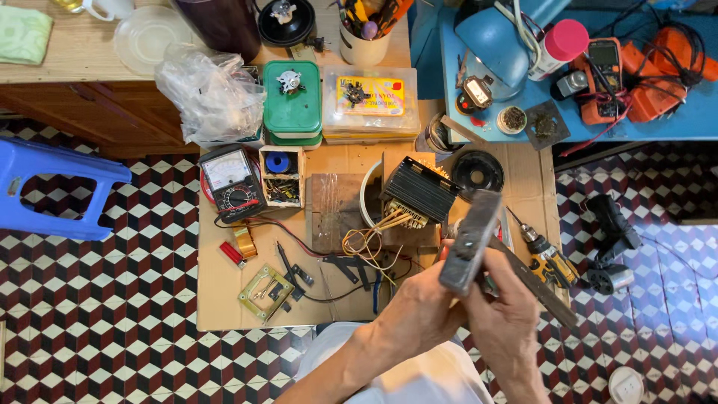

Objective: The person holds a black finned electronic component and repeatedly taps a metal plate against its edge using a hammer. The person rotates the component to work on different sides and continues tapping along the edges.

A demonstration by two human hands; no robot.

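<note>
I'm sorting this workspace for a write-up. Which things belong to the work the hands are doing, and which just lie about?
In hand:
left hand and right hand on a grey metal block
transformer with loose wires, nearest

Lying about:
multimeter
cordless drill
green box
plastic bag
blue stool

Cardboard sheet (224, 292) (multimeter (232, 184), transformer (419, 191))

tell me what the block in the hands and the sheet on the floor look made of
Block: likely metal, dull grey with a faint sheen, held by the left hand and right hand. Sheet: cardboard by its flat brown matte surface.
</note>
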